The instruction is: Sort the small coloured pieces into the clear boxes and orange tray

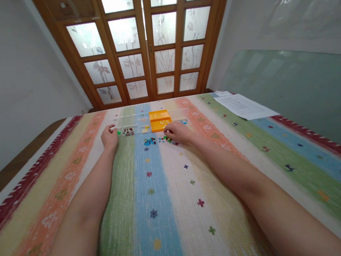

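My left hand (109,138) is at the left end of a row of clear plastic boxes (128,120), its fingers curled together; whether a piece is between them is too small to see. Beside those fingertips lie green pieces (119,132). My right hand (177,132) has its fingers pinched low over a loose pile of small green and mixed-colour pieces (168,139), in front of an orange open box (159,115). Anything in that pinch is hidden. A second pile of blue and dark pieces (150,141) lies just left of it.
Dark brown pieces (128,131) and yellow pieces (145,129) sit in the clear boxes, with white ones (163,122) in the orange box. Blue pieces (183,122) show behind my right hand. Printed paper sheets (244,106) lie at the right on the striped tablecloth (161,240).
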`<state>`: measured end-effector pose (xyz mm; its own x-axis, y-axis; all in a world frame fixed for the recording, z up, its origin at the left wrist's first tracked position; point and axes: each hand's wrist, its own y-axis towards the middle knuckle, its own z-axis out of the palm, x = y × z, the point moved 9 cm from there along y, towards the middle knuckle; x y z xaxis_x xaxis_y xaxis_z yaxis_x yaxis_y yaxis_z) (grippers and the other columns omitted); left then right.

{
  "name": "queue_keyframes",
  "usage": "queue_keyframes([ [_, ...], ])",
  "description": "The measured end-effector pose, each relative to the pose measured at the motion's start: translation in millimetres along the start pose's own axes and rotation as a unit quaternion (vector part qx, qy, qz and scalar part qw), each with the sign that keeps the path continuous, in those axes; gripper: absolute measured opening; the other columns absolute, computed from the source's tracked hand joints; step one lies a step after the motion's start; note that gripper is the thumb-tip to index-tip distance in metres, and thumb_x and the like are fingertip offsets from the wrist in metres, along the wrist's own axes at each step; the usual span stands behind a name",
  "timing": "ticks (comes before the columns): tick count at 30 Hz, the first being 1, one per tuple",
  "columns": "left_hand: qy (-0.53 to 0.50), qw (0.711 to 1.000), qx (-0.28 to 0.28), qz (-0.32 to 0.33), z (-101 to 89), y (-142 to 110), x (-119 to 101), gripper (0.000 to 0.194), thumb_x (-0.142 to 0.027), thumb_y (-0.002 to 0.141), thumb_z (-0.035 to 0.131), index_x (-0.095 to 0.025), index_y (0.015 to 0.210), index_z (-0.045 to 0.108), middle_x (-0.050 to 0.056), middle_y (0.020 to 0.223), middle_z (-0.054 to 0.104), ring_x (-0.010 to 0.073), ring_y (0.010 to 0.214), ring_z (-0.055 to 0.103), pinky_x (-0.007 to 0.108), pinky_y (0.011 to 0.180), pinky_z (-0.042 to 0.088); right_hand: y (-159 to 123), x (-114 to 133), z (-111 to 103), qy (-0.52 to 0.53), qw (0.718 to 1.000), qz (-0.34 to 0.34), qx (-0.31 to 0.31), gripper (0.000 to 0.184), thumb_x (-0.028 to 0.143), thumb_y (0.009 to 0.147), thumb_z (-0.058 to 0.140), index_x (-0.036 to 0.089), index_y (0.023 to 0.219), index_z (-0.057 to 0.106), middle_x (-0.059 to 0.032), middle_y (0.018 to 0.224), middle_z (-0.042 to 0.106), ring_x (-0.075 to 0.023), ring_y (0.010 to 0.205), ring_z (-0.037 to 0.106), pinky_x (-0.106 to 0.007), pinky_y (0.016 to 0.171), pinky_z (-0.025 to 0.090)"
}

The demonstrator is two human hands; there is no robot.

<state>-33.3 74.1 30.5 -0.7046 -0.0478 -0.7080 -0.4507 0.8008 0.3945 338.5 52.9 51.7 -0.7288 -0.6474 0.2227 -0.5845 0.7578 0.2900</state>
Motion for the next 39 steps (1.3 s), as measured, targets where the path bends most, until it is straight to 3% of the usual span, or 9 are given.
queue_keyframes([
  [6,0.005,0.977,0.146,0.156,35.8,-23,-45,0.031,-0.034,0.091,0.057,-0.019,0.107,0.079,0.004,0.079,0.07,0.0191,0.072,0.06,0.029,0.069,0.042,0,1,-1,-0.004,1.0,-0.001,-0.004,0.02,0.026,0.096,0.058,0.023,0.096,0.078,-0.0055,0.093,0.075,-0.0188,0.084,0.062,-0.028,0.077,0.039],
  [10,0.021,0.924,0.255,0.283,58.3,-54,-78,0.029,-0.035,0.09,0.058,-0.02,0.102,0.08,0.004,0.083,0.072,0.0191,0.075,0.06,0.029,0.071,0.042,-1,2,-1,-0.003,1.0,-0.004,-0.001,0.017,0.024,0.096,0.06,0.021,0.097,0.077,-0.0058,0.094,0.075,-0.0183,0.084,0.061,-0.027,0.076,0.038],
  [14,0.044,0.878,0.329,0.345,70.5,-81,-99,0.025,-0.034,0.09,0.058,-0.021,0.095,0.079,0.003,0.082,0.072,0.0179,0.073,0.06,0.028,0.071,0.041,0,9,2,0.0,1.0,-0.011,0.002,0.017,0.023,0.097,0.06,0.02,0.098,0.077,-0.0065,0.095,0.075,-0.0182,0.084,0.061,-0.027,0.075,0.037],
  [18,0.059,0.869,0.346,0.349,74.1,-89,-104,0.023,-0.034,0.09,0.059,-0.021,0.093,0.077,0.003,0.08,0.071,0.0177,0.072,0.059,0.028,0.07,0.04,-1,39,9,0.018,0.998,-0.057,-0.004,0.019,0.023,0.1,0.06,0.021,0.108,0.077,-0.0076,0.104,0.074,-0.0198,0.094,0.062,-0.029,0.081,0.04],
  [22,0.06,0.874,0.335,0.345,75.2,-87,-101,0.024,-0.033,0.092,0.057,-0.02,0.096,0.077,0.003,0.08,0.071,0.0183,0.073,0.061,0.029,0.07,0.04,-2,79,20,0.027,0.991,-0.129,0.013,0.025,0.03,0.102,0.062,0.026,0.123,0.074,-0.0079,0.11,0.071,-0.0219,0.1,0.061,-0.032,0.088,0.043],
  [25,0.061,0.882,0.328,0.333,76.7,-83,-96,0.024,-0.033,0.093,0.057,-0.02,0.097,0.076,0.003,0.08,0.071,0.0185,0.073,0.061,0.029,0.069,0.04,-3,96,30,0.013,0.988,-0.153,0.03,0.032,0.036,0.102,0.063,0.025,0.131,0.07,-0.0091,0.109,0.069,-0.0231,0.099,0.059,-0.035,0.09,0.043],
  [33,0.064,0.887,0.317,0.329,78.4,-82,-94,0.025,-0.035,0.094,0.056,-0.02,0.096,0.076,0.003,0.079,0.07,0.0186,0.073,0.06,0.029,0.07,0.04,-4,103,38,0.0,0.984,-0.174,0.036,0.028,0.037,0.104,0.059,0.023,0.125,0.072,-0.0085,0.105,0.066,-0.0226,0.096,0.057,-0.036,0.089,0.042],
  [39,0.061,0.889,0.312,0.33,79.5,-81,-93,0.024,-0.034,0.094,0.056,-0.021,0.096,0.076,0.003,0.079,0.071,0.0189,0.073,0.061,0.029,0.07,0.04,-4,104,41,-0.016,0.984,-0.174,0.032,0.035,0.04,0.105,0.057,0.023,0.135,0.067,-0.0094,0.105,0.066,-0.0234,0.096,0.057,-0.036,0.088,0.042],
])
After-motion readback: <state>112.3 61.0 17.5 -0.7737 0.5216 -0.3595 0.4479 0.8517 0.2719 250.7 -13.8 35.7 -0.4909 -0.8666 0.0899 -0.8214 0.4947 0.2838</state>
